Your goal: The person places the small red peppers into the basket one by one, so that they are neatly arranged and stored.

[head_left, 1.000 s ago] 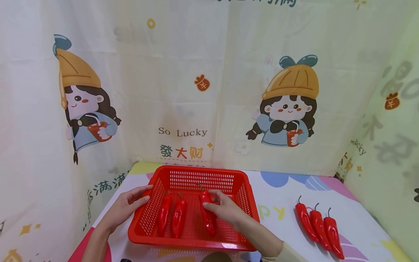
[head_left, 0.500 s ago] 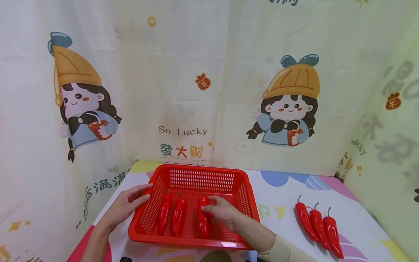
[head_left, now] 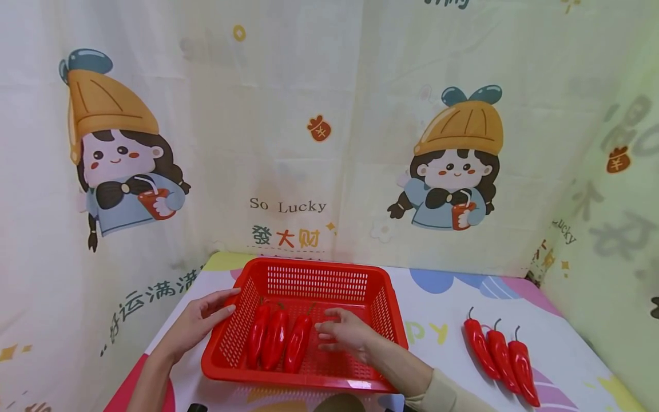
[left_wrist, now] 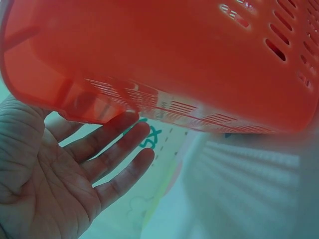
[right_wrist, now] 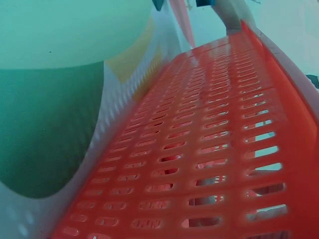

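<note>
Three glossy red chili peppers lie side by side in the left half of a red plastic basket (head_left: 288, 382): a left pepper (head_left: 258, 337), a middle pepper (head_left: 275, 340) and a right pepper (head_left: 297, 346). Inside the basket, my right hand (head_left: 350, 335) hovers just right of the right pepper, fingers spread and holding nothing. My left hand (head_left: 198, 321) is at the basket's left rim. The left wrist view shows that hand (left_wrist: 65, 174) palm up, its fingers loosely extended beside the basket's outer wall (left_wrist: 149, 55). Only the slotted wall (right_wrist: 199, 134) shows in the right wrist view, my right hand hidden.
Three more red chili peppers (head_left: 503, 360) lie in a slanted row on the patterned tabletop (head_left: 437, 309), right of the basket. A printed curtain (head_left: 355, 171) hangs behind the table and along both sides.
The right pepper has moved left toward the other two, and my right hand has let go of it and spread its fingers. The middle pepper has shifted slightly left. My left hand stays put.
</note>
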### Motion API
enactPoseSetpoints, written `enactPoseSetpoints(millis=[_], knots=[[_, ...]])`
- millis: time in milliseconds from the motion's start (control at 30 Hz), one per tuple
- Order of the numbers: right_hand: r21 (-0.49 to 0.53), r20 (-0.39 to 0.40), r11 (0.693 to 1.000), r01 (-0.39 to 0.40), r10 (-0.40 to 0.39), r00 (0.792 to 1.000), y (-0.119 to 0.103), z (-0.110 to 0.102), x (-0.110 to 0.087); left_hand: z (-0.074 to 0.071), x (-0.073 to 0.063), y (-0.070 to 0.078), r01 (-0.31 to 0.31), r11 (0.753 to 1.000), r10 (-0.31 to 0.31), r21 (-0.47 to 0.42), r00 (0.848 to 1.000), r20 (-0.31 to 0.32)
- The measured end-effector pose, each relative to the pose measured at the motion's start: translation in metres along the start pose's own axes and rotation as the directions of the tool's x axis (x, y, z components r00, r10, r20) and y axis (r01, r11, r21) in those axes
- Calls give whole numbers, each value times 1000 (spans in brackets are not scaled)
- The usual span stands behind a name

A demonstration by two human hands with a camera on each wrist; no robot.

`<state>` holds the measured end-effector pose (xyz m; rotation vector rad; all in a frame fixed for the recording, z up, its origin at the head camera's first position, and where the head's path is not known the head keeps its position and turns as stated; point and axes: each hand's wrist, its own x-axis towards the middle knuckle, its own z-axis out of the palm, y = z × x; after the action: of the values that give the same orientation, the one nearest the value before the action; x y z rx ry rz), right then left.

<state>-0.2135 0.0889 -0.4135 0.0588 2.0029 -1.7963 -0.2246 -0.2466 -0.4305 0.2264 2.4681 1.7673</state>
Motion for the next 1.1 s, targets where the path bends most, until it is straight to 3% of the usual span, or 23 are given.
enactPoseSetpoints(millis=[367,767,900,1100], knots=[[26,19,1000,15,-16,1000,-1,-3,-4,1,-1,-1,4,1000,-4,-10,1000,2],[-98,-35,990,98,-101,994,-2,-10,-23,3,-1,-2,19,999,-19,-29,1000,-5],[-203,-76,967,156,-174,982,-3,-13,-29,2,-1,-1,8,1000,-8,-24,1000,-10],[-369,-126,898,238,-302,945,-2,-20,-35,2,-1,0,-1,1000,1,-24,1000,-7]])
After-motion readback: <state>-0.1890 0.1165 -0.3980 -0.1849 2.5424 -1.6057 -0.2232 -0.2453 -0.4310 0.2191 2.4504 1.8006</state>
